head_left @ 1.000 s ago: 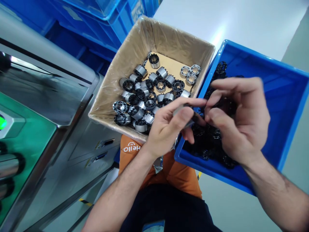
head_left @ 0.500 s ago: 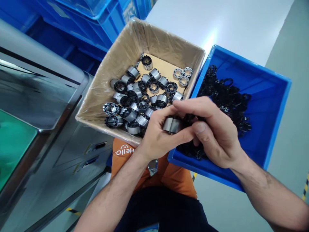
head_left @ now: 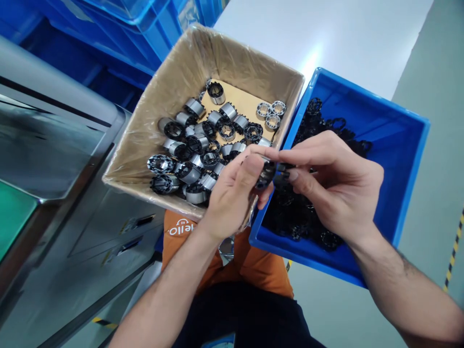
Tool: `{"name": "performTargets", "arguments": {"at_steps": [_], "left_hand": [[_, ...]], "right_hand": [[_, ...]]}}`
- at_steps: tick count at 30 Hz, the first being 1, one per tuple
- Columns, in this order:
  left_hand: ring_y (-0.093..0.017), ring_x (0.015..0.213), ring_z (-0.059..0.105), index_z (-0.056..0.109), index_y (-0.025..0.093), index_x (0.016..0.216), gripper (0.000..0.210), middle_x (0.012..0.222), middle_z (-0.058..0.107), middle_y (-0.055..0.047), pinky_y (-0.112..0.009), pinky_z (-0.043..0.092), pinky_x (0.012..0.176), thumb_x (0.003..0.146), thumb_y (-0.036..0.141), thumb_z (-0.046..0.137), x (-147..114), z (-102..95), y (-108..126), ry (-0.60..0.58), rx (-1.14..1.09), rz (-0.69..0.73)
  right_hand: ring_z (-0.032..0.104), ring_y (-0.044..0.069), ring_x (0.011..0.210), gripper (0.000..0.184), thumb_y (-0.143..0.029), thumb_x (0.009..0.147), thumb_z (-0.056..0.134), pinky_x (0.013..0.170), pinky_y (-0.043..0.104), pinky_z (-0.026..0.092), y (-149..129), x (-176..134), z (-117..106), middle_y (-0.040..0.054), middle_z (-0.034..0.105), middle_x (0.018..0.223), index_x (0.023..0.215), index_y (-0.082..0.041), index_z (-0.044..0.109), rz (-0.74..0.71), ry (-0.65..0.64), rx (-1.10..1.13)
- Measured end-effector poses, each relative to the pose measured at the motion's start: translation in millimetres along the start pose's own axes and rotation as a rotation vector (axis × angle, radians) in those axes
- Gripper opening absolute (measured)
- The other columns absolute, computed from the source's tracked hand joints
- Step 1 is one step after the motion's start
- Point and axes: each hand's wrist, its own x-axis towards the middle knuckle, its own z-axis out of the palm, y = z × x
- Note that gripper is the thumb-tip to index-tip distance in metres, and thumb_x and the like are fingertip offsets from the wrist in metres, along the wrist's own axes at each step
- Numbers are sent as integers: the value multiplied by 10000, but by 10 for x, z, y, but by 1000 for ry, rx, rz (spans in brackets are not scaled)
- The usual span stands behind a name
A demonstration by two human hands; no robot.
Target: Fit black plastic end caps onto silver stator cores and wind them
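Both forearms bare, no sleeves seen, no gloves on left hand [head_left: 232, 195] or right hand [head_left: 337, 191]. Orange garment [head_left: 253, 268] worn at lower centre, white "Hello" print [head_left: 180, 227] shown. Dark trousers [head_left: 250, 319] seen below.

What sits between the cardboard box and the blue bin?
Head view: they stand edge to edge, nothing between the cardboard box and blue bin; the hands meet above the seam, holding a metal ring.

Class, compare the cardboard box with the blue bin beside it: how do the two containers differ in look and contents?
The cardboard box is brown and lined with clear plastic; the blue bin is bare blue plastic. The cardboard box holds silver-and-black cylindrical parts; the blue bin holds all-black rings. Both are open-topped and only partly filled.
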Motion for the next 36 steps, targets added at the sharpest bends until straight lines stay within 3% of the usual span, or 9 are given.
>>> {"name": "performTargets", "arguments": {"at_steps": [4,7,10,14,17,22,29,34,36], "left_hand": [[-123,599,499,701,268,1232,544,845,558,16,-252,425,537,1255,801,595,-30,93,3,-4,10,-6],[-116,595,474,660,250,1204,490,843,517,29,-232,408,522,1244,738,659,-19,134,64,-12,-16,-32],[-118,572,441,659,268,1263,461,807,496,47,-220,387,509,1245,729,666,-5,123,89,-37,-18,-48],[-114,516,370,683,292,1338,507,740,462,67,-216,348,479,1261,785,595,-8,83,61,-62,-1,-59],[-111,491,364,709,284,1334,606,704,456,71,-220,348,467,1231,868,582,-19,63,36,-61,39,-58],[-113,475,403,735,279,1315,637,663,475,64,-216,324,452,1235,885,558,-22,74,33,-71,60,-65],[-104,421,294,697,275,1217,698,609,409,88,-232,285,417,1193,959,558,-1,141,82,-54,19,-64],[-94,416,289,717,276,1224,665,600,413,87,-228,283,418,1222,919,547,-7,128,58,-58,0,-47],[-91,417,300,733,276,1232,673,614,423,83,-232,290,421,1215,925,557,-9,124,47,-45,4,-38]], "right_hand": [[795,144,831,264,-171,1127,899,540,276,556,4,-36,67,1,941,1133,1297,-356,979,-1,46,-40],[833,150,868,159,-198,1124,919,560,274,571,19,-52,105,-3,950,1101,1185,-333,978,2,60,-51],[872,193,903,169,-203,1112,926,571,303,614,34,-41,100,17,961,1116,1141,-355,994,-24,62,-91],[907,221,978,256,-154,1095,924,818,387,774,75,-27,54,9,969,1175,1161,-387,1007,-99,27,-125],[913,222,1022,306,-117,1086,912,901,400,792,110,-40,42,5,964,1199,1203,-384,1004,-149,-1,-120],[780,145,789,227,-132,1044,950,671,322,684,108,-94,99,26,905,1177,1105,-346,998,-211,57,-154],[871,233,969,271,-115,1106,873,817,418,760,19,-95,145,28,885,1122,1093,-376,945,-112,62,-202],[810,187,837,230,-146,1111,884,563,312,600,-16,-88,172,23,880,1092,1095,-368,943,-38,83,-177],[791,177,800,206,-169,1121,883,539,302,584,-18,-81,162,25,876,1074,1074,-361,943,-43,73,-188]]}}
